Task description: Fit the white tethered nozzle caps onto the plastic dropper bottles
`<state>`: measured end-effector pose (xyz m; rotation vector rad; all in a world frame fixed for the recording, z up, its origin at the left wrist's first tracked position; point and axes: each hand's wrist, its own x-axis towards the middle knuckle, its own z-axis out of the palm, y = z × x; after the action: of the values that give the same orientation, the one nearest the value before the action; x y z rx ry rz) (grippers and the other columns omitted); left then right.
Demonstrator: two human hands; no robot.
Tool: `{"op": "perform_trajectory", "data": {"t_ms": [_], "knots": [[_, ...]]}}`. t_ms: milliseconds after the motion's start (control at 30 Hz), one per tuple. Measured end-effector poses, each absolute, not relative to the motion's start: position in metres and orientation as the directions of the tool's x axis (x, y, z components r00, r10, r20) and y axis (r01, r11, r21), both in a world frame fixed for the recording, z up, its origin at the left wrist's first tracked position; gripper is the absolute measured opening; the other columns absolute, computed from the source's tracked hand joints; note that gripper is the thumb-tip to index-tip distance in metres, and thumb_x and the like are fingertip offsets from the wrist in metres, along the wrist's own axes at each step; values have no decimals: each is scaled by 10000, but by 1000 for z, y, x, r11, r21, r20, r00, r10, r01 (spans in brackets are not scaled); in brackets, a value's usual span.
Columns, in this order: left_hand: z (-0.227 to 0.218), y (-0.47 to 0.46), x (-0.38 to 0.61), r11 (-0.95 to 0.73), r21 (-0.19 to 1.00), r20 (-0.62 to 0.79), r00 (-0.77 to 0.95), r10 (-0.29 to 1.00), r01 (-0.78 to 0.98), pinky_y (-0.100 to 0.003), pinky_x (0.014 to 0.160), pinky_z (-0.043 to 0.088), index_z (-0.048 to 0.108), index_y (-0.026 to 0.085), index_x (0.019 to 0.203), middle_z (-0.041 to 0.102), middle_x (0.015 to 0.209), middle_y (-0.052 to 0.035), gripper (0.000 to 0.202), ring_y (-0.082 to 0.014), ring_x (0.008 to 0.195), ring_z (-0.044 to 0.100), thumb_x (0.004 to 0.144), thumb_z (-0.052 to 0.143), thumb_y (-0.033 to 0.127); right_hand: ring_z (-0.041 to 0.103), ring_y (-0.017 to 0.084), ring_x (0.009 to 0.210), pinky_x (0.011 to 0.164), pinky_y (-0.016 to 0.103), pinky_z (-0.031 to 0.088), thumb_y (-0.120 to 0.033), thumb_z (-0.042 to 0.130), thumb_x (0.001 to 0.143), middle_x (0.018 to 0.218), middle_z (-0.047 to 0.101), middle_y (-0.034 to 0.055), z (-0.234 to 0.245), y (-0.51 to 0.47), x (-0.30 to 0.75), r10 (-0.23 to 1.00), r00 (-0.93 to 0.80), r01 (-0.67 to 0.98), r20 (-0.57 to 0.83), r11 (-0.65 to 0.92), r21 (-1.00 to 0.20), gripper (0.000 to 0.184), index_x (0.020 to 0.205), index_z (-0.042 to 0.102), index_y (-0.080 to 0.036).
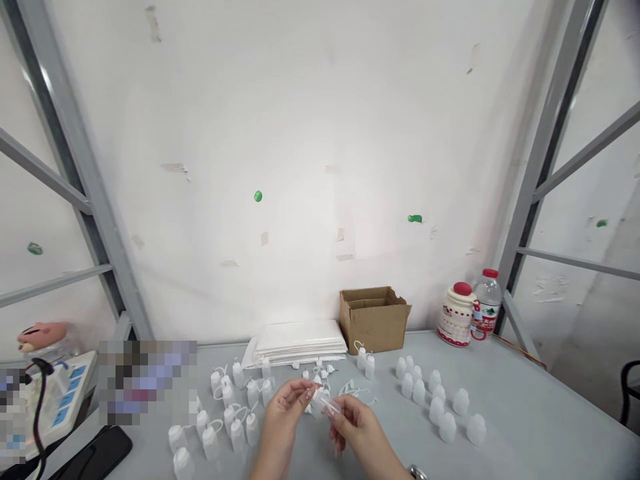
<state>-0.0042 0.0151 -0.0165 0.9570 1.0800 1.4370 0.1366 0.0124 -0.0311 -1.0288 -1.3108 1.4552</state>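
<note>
My left fingers (295, 387) and right fingers (350, 405) grip a small translucent bottle (323, 399), tilted between them above the counter (400, 440), with strap-capped bottles (236, 435) to the left and plain white containers (447, 428) to the right.

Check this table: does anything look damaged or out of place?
Yes. The cardboard box by the wall looks torn: its rim is ragged and notched. Small white parts lie jumbled beyond the right hand, unlike the upright bottles at the left.
</note>
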Motion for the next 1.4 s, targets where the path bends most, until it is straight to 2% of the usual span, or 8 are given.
{"op": "perform_trajectory", "data": {"t_ms": [200, 367, 600, 767, 867, 967, 1167, 1400], "knots": [[-17, 16, -4, -40, 956, 0, -134, 991, -292, -279, 728, 447, 657, 176, 627, 735, 701, -49, 235, -192, 741, 633, 504, 762, 347, 356, 48, 243, 294, 172, 249, -709, 563, 577, 324, 469, -60, -43, 14, 133, 898, -424, -308, -117, -264, -914, 551, 587, 521, -160], [-17, 18, -4, -56, 963, 17, -151, 988, -264, -295, 748, 454, 667, 188, 648, 737, 724, -55, 222, -211, 773, 636, 532, 745, 360, 291, 43, 197, 278, 172, 246, -664, 535, 657, 260, 432, -60, -39, 11, 133, 838, -531, -419, -129, -392, -819, 518, 508, 509, -168], [-5, 10, -4, -157, 987, 155, 61, 986, 43, -340, 955, 361, 713, 235, 874, 687, 1056, -72, 355, -273, 1073, 539, 522, 753, 216, 242, 45, 199, 274, 168, 184, -447, 231, 878, 261, 357, -58, -28, 19, 150, 707, -683, -476, -185, -623, -621, 582, 402, 435, -182], [-6, 14, -5, -111, 987, 106, 48, 993, 114, -351, 859, 422, 717, 186, 669, 723, 841, -81, 166, -276, 893, 606, 507, 731, 220, 246, 48, 202, 273, 170, 151, -432, 141, 887, 265, 354, -44, -28, 20, 152, 629, -754, -418, -189, -681, -601, 629, 395, 438, -179], [-6, 15, -5, -125, 976, 124, 16, 992, 177, -316, 781, 437, 662, 197, 547, 686, 696, -23, 63, -230, 777, 600, 514, 706, 227, 261, 45, 211, 283, 166, 152, -443, 152, 893, 277, 364, -43, -27, 19, 151, 605, -766, -388, -216, -704, -595, 635, 408, 456, -170], [-5, 14, -5, -118, 956, 132, -34, 991, 269, -294, 722, 427, 585, 206, 465, 601, 580, 24, 112, -194, 684, 568, 524, 680, 218, 277, 42, 227, 295, 161, 159, -454, 200, 900, 288, 372, -48, -25, 18, 150, 638, -730, -415, -245, -699, -583, 620, 445, 495, -153], [-9, 14, -5, -126, 940, 144, -35, 989, 318, -303, 724, 419, 568, 202, 499, 589, 607, 9, 120, -202, 698, 573, 570, 646, 261, 342, 38, 261, 333, 157, 237, -427, 387, 870, 325, 446, -43, -22, 16, 146, 757, -574, -498, -312, -625, -601, 495, 510, 537, -122], [-13, 12, -3, -154, 930, 177, -38, 983, 334, -300, 700, 433, 578, 195, 522, 593, 603, 3, 127, -194, 681, 576, 601, 635, 276, 409, 41, 283, 367, 161, 294, -393, 548, 780, 370, 518, -33, -26, 20, 149, 803, -492, -538, -336, -584, -607, 358, 556, 555, -115]]}}
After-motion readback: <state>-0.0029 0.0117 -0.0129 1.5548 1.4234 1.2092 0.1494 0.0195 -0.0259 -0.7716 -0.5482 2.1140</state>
